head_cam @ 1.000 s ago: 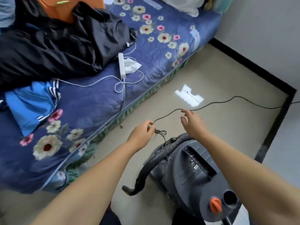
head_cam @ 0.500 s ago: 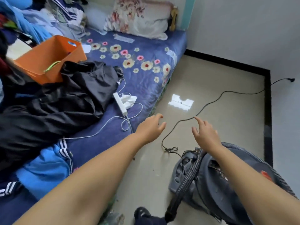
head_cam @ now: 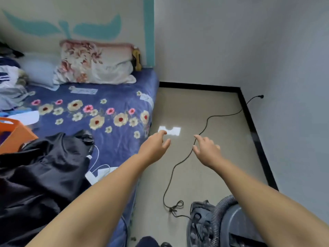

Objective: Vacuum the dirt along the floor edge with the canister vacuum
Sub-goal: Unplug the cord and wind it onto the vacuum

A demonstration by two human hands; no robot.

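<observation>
A: Biggest first?
B: Bed (head_cam: 110, 97), filling nine to eleven o'clock, blue floral cover. Floor (head_cam: 210, 107) at centre to one o'clock, beige, edged by black skirting (head_cam: 256, 139) along the wall.

A: On the bed?
B: Black garment (head_cam: 41, 175) at eight o'clock. Floral pillow (head_cam: 96, 63) at eleven, against the headboard. Orange basket (head_cam: 14, 136) at nine, cut by the frame edge. White charger (head_cam: 94, 175) with white cable just beside the garment, partly under the left forearm.

A: And the vacuum (head_cam: 231, 227)?
B: At five o'clock, on the floor, close to the skirting, mostly hidden behind the right forearm. Ribbed grey hose (head_cam: 220, 211) curving over the body. Touched by neither hand.

A: Cord (head_cam: 178, 166)?
B: Black, knotted near the vacuum at six, snaking up past centre to a plug in the wall at two.

A: Hands?
B: Both raised above the floor, near centre, apart. Left hand (head_cam: 154, 148) relaxed, fingers loosely spread, holding nothing. Right hand (head_cam: 208, 150) likewise loose and spread, empty, over the cord but not plainly touching it.

A: Smallest?
B: Bright light patch (head_cam: 175, 131) on the floor at twelve, just beyond the left fingertips.
</observation>
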